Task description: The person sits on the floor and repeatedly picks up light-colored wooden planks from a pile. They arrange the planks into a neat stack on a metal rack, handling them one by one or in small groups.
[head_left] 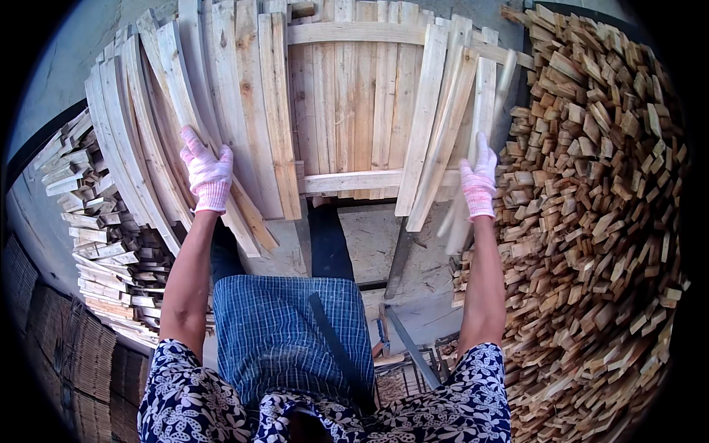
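My left hand (206,171), in a pale pink knitted glove, lies across a long wooden plank (181,81), with thumb and fingers on either side of it. The plank slants over others, and its near end sticks out past my wrist. On the right, my right hand (478,177), gloved alike, closes on another plank (484,92) at the edge of the stack; part of the wood there is smeared by motion. Between my hands lies a layer of upright planks (362,111) with a crosspiece (351,181) near me and a second crosspiece (354,32) farther off.
A tall pile of short wood pieces (591,221) rises along the right. More cut wood (111,251) is stacked at the left. Metal bars (399,258) of a stand show below the planks. My blue checked apron (292,332) hangs close to the near edge.
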Available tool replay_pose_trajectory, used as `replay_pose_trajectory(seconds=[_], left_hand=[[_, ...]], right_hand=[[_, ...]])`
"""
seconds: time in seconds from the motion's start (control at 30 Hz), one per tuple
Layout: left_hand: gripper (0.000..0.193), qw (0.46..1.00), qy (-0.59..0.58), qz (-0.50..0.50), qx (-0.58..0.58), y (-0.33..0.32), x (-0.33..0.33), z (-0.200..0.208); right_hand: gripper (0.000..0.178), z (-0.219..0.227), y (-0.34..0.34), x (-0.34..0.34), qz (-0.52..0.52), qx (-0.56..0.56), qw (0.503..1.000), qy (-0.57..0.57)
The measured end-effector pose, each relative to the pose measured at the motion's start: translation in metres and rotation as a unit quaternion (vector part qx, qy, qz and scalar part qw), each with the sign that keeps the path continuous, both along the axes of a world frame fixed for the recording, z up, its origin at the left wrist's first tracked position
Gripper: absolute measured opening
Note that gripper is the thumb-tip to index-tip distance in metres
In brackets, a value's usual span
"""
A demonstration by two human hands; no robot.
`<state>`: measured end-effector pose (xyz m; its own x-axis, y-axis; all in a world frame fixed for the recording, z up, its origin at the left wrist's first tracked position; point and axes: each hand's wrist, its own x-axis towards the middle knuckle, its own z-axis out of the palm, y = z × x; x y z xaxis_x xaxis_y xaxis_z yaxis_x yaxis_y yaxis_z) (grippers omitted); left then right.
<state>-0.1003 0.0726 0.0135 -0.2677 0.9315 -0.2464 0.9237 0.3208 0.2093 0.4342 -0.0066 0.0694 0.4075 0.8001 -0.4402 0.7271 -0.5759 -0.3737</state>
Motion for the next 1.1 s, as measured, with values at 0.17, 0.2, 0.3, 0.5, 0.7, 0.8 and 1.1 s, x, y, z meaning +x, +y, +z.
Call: replay_pose_trajectory(seconds=[0.17, 0.2, 0.3, 0.5, 0.7, 0.8, 1.1], left_hand=[[0.1, 1.0, 0.008, 0.017, -0.022, 0.0, 0.008, 0.006], [0.099, 0.999, 0.011, 0.02, -0.025, 0.0, 0.008, 0.007], [0.099, 1.0, -0.015, 0.012, -0.005, -0.001, 0.004, 0.005], [0.1, 1.0, -0.009, -0.001, 0.015, -0.005, 0.004, 0.002], [0.099, 0.999, 0.016, 0.015, -0.024, 0.002, 0.013, 0.012], [0.101, 1.0, -0.004, -0.002, 0.003, -0.001, 0.01, 0.011], [0.099, 0.999, -0.031, -0.023, 0.005, -0.003, 0.018, 0.009]], right_hand=[[0.091, -0.032, 0.007, -0.075, -0.128, -0.101, 0.987, 0.009], [0.093, -0.033, 0.01, -0.073, -0.115, -0.113, 0.987, -0.003], [0.097, -0.036, 0.01, -0.058, -0.062, -0.111, 0.991, -0.032], [0.092, 0.003, 0.025, -0.052, 0.025, 0.058, 0.995, -0.073], [0.09, -0.008, 0.057, -0.139, 0.017, 0.063, 0.997, 0.033], [0.09, -0.054, 0.073, -0.213, 0.077, 0.037, 0.988, 0.126], [0.07, -0.088, 0.097, -0.313, 0.04, 0.064, 0.991, 0.109]])
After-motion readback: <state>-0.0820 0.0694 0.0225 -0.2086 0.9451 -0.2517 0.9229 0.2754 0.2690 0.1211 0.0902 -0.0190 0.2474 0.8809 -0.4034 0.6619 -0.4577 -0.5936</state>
